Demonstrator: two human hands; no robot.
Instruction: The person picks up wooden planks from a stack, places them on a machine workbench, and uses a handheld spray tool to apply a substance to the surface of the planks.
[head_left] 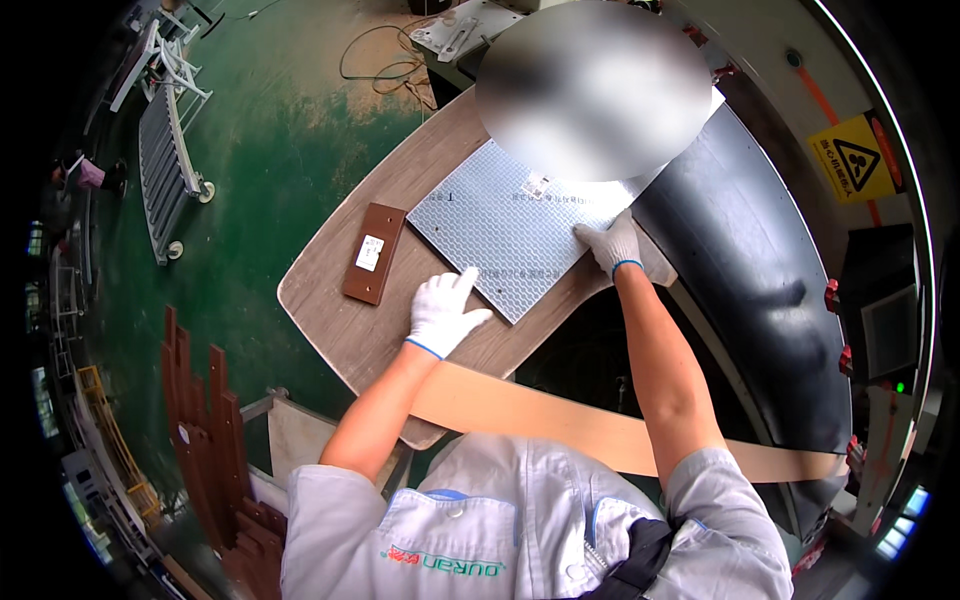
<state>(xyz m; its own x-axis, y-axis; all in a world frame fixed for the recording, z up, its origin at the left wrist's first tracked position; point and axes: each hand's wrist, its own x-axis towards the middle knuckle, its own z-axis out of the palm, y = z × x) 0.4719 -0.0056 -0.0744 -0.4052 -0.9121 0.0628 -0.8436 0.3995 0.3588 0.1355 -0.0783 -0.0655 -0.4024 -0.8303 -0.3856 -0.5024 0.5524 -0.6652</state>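
Note:
A square silver-grey panel with a fine raised pattern lies aslant on a wood-look table board. My left hand, in a white glove with a blue cuff, is at the panel's near left edge. Its index finger touches the edge and its thumb stands apart. My right hand, gloved alike, rests over the panel's right edge, thumb spread from the fingers. Some of its fingers are hard to make out. A brown rectangular block with a white label lies left of the panel. A blurred patch hides the panel's far part.
A curved tan strip crosses just before my body. A large black curved surface stands at the right, below a yellow warning sign. Brown slats stand lower left. A wheeled roller frame is on the green floor.

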